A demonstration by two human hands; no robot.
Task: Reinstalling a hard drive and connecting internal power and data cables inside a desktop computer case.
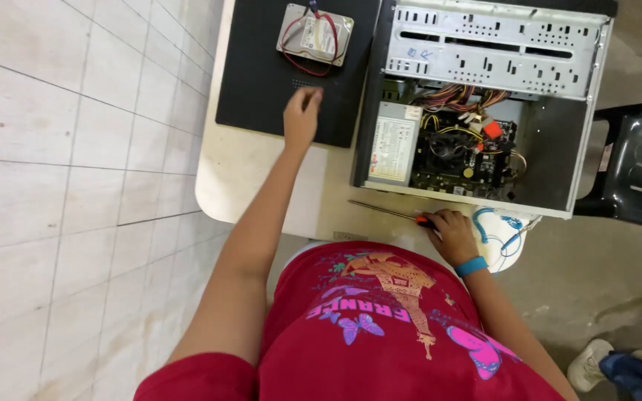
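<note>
Left hand (302,117): extended forward over the bench (250,160), laid on the near edge of a flat black panel (261,74). The fingers are curled loosely downward against the panel's surface; nothing is seen held in this grip, though whether a small item lies under the fingertips cannot be told.

Right hand (452,236): drawn back to the near edge of the bench, closed around the orange handle of a screwdriver (391,212). The thin metal shaft is pointed leftward, lying low along the bench just in front of the computer case. A blue band is worn at this wrist.

Black panel: laid flat at the far left part of the bench, beside the case. A hard drive (315,33) is set on its far end, with a red cable looped over and around it.

Computer case (484,96): laid on its side at the right of the bench, side cover off, interior exposed. A perforated metal drive cage is seen along the far side; a power supply with a pale label, a bundle of coloured wires, a circuit board and a round cooler fan are seen inside.

Blue cable (495,230): coiled on the bench's near right corner, just beside the right hand.

Black plastic chair (637,167): placed to the right of the bench, close to the case.

Bench: pale top with rounded corners, set on a tiled floor at the left and bare concrete at the right.

Another person's shoe (587,364) and trouser cuff: seen at the lower right corner, well apart from the hands.
</note>
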